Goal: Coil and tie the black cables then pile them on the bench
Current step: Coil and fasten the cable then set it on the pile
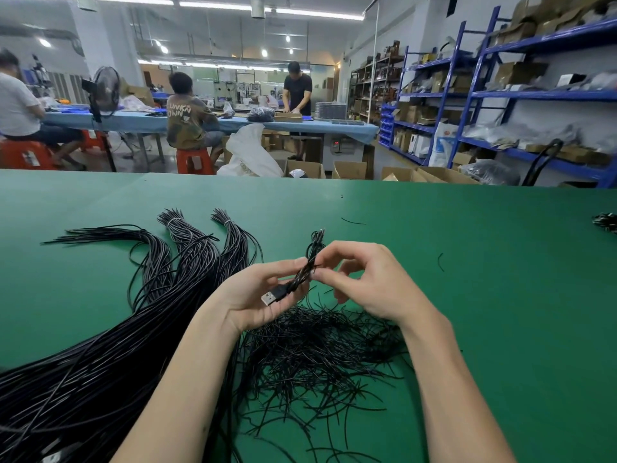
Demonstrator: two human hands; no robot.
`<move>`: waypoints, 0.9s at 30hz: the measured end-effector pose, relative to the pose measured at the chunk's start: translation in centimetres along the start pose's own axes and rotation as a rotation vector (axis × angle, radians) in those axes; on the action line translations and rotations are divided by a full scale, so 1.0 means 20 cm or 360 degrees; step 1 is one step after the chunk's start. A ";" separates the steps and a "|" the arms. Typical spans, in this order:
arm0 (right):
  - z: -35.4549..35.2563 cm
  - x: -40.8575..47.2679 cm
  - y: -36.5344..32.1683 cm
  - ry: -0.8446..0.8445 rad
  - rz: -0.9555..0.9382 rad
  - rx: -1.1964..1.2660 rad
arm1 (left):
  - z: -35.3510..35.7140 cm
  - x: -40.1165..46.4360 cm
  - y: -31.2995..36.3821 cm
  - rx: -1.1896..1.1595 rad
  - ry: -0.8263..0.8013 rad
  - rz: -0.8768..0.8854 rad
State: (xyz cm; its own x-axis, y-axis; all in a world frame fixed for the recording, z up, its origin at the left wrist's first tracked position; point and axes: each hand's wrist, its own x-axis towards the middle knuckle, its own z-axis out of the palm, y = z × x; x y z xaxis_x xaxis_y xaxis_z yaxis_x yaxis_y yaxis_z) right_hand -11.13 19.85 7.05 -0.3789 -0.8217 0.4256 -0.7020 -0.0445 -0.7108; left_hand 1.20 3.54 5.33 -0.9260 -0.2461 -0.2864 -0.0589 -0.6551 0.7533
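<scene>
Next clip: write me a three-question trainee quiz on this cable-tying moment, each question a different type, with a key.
1. True or false: the coiled cable lies flat on the green bench.
2. Which hand holds the end with the USB plug? A) left hand B) right hand
3. Fill in: the heap of short twist ties lies ___ the hands.

Key: 1 false, it is held up between both hands. 2 A. 3 beneath.

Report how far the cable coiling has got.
Done: possibly a few dark bundles at the bench's far right edge, too small to confirm. In hand: both hands hold one coiled black USB cable. Left: the large sheaf of loose black cables.
</scene>
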 end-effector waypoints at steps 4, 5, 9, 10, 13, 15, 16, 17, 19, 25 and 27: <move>0.01 0.00 0.00 0.0003 0.0058 0.0090 | -0.01 0.00 -0.01 -0.0059 -0.0043 -0.0014; 0.01 0.00 0.01 -0.0008 0.0104 0.0161 | -0.01 0.01 -0.01 -0.0024 -0.0029 -0.0013; 0.02 0.00 0.01 -0.0066 0.0253 0.0440 | -0.01 0.01 -0.01 0.0366 -0.0103 0.0101; 0.02 0.00 0.01 -0.0057 0.0266 0.0477 | 0.00 0.01 -0.01 0.0447 -0.0152 0.0175; 0.03 0.01 0.00 0.0022 0.0336 0.0783 | 0.01 0.01 0.00 0.0493 -0.0225 0.0461; 0.05 0.01 0.00 0.0024 0.0452 0.1075 | 0.03 0.00 0.00 0.0564 -0.0235 0.0671; 0.05 0.02 0.01 0.0001 0.0516 0.1198 | 0.03 0.00 0.00 0.0619 -0.0234 0.0750; 0.06 0.02 0.02 -0.0024 0.0585 0.1315 | 0.04 0.00 0.00 0.0702 -0.0212 0.0818; 0.08 0.02 0.03 -0.0045 0.0739 0.1584 | 0.04 0.00 0.00 0.0883 -0.0147 0.0945; 0.13 0.01 0.07 0.0017 0.1024 0.2046 | 0.02 -0.01 0.00 0.1081 -0.0142 0.1114; 0.13 0.01 0.09 0.0005 0.1055 0.2065 | 0.02 0.00 -0.02 0.0999 -0.0150 0.1062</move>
State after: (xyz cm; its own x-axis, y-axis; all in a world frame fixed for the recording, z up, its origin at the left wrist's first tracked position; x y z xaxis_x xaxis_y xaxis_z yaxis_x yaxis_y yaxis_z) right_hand -10.85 18.14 4.31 -0.4127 -0.8940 -0.1747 0.6248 -0.1383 -0.7685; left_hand 1.00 4.08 5.36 -0.8658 -0.3562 0.3515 0.3322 0.1163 0.9360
